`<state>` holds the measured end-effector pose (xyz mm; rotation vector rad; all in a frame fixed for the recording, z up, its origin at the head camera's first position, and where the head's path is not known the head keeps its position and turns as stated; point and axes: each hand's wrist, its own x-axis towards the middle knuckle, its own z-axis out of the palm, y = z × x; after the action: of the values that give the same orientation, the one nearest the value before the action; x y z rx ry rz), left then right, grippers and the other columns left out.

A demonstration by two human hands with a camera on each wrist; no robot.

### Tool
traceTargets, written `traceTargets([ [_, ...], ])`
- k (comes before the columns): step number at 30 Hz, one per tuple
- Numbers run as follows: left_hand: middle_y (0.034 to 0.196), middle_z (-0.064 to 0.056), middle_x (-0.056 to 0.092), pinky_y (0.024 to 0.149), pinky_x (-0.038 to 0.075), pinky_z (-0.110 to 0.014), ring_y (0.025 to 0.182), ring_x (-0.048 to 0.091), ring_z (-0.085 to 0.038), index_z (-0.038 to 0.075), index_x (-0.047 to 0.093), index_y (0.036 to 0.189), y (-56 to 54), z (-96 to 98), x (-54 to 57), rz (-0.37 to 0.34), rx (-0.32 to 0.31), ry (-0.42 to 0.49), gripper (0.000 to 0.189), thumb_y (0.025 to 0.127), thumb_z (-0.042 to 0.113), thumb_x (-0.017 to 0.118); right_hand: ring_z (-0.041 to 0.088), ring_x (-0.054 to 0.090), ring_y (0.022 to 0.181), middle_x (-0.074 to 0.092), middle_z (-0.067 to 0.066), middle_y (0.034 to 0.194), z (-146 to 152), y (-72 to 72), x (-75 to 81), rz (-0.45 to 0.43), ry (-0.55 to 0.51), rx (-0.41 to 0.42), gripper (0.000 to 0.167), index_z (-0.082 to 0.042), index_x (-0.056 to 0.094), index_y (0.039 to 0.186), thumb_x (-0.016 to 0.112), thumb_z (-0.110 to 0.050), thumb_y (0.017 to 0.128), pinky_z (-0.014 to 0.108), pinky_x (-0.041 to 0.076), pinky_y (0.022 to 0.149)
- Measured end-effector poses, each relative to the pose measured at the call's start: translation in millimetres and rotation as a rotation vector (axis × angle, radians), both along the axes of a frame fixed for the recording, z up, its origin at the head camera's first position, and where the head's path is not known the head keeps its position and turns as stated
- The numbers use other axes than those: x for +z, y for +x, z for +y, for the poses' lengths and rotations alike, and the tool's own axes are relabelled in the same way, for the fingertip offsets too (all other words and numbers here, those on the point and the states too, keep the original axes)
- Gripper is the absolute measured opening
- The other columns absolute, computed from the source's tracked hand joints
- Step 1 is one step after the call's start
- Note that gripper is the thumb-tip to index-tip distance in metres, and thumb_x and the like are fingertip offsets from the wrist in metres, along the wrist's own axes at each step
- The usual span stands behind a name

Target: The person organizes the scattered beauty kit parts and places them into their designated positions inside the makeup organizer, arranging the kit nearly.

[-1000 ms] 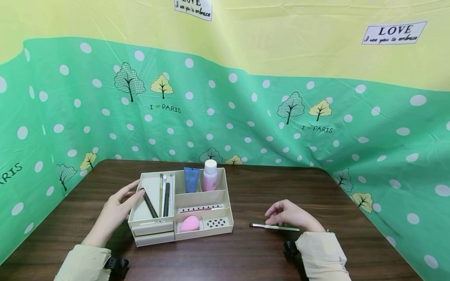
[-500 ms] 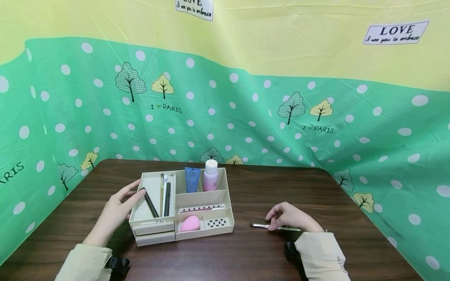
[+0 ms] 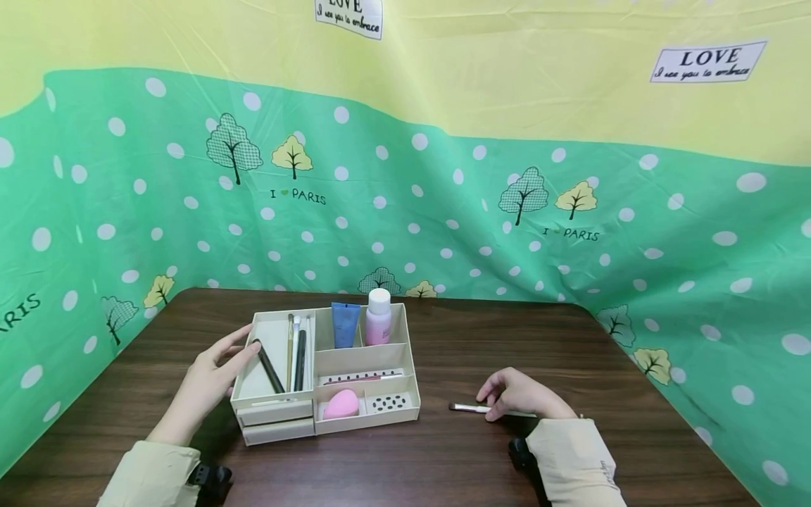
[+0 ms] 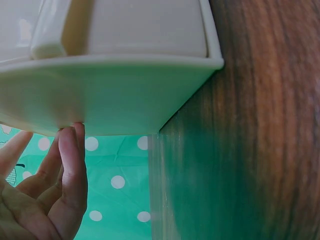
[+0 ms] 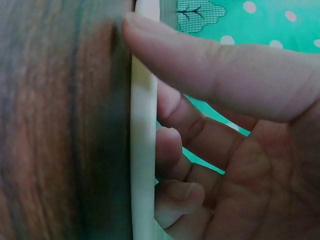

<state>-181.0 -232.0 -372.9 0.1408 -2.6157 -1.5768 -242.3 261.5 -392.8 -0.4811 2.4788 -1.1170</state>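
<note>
At the right of the head view, my right hand (image 3: 523, 394) pinches a makeup brush (image 3: 470, 408) by its pale handle, low over the table. Thumb and fingertips lie on opposite sides of that handle in the right wrist view, and the brush's dark tip points left. My left hand (image 3: 210, 377) touches the left side of a cream cosmetics organizer (image 3: 277, 429). Its thumb is at the rim, near a slanting black pen (image 3: 270, 367); the other fingertips meet the outer wall in the left wrist view.
The organizer holds several upright-laid brushes (image 3: 291, 355), a blue tube (image 3: 345, 325), a white-capped bottle (image 3: 379, 318), a pink makeup sponge (image 3: 342, 404) and a spotted strip (image 3: 362, 376). A green polka-dot cloth (image 3: 393, 225) hangs behind the dark wooden table (image 3: 380, 468).
My right thumb has come forward over the brush handle and closed on it with the fingers, the hand shifting slightly down. The left hand and the organizer have stayed in place.
</note>
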Motion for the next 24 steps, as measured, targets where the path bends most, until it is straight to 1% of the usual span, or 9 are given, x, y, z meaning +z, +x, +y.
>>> traceTargets([
  [7,0.141,-0.030,0.049,0.063,0.055,-0.028,0.089,0.061,-0.011,0.015,0.035,0.155,0.0,0.8,0.2,-0.001,0.003,0.001,0.067,0.100,0.049,0.054,0.012,0.053,0.064,0.061,-0.001,0.066,0.7,-1.1,-1.4,-0.005,0.007,0.021,0.021,0.005,0.070,0.090,0.076,0.007,0.070,0.024,0.044,0.061],
  [10,0.141,-0.030,0.048,0.063,0.054,-0.028,0.089,0.060,-0.011,0.015,0.035,0.155,0.1,0.7,-0.1,-0.003,0.004,-0.006,0.067,0.100,0.049,0.054,0.012,0.053,0.064,0.062,0.000,0.066,-0.2,-0.1,-1.3,0.022,0.033,0.020,0.019,0.004,0.070,0.090,0.075,0.007,0.072,0.025,0.043,0.062],
  [16,0.141,-0.031,0.049,0.064,0.055,-0.028,0.089,0.060,-0.011,0.014,0.035,0.155,0.3,0.6,-0.6,0.003,0.001,-0.002,0.066,0.100,0.048,0.053,0.014,0.051,0.063,0.061,0.004,0.066,-5.6,5.2,1.3,0.089,0.112,-0.037,0.017,0.000,0.069,0.088,0.074,0.008,0.073,0.028,0.041,0.065],
  [21,0.140,-0.030,0.050,0.063,0.055,-0.028,0.089,0.060,-0.011,0.014,0.036,0.154,0.3,0.6,-0.8,0.011,0.002,0.002,0.066,0.100,0.047,0.054,0.015,0.050,0.064,0.059,0.003,0.067,-8.7,6.5,3.5,0.084,0.130,-0.055,0.016,0.000,0.067,0.088,0.073,0.008,0.075,0.029,0.040,0.065],
  [24,0.140,-0.030,0.050,0.063,0.055,-0.029,0.088,0.061,-0.010,0.015,0.036,0.154,0.3,0.5,-1.0,0.014,0.005,0.005,0.065,0.100,0.047,0.054,0.016,0.050,0.065,0.058,0.002,0.069,-8.5,6.3,4.3,0.077,0.127,-0.050,0.015,0.001,0.067,0.091,0.071,0.007,0.077,0.029,0.040,0.066],
])
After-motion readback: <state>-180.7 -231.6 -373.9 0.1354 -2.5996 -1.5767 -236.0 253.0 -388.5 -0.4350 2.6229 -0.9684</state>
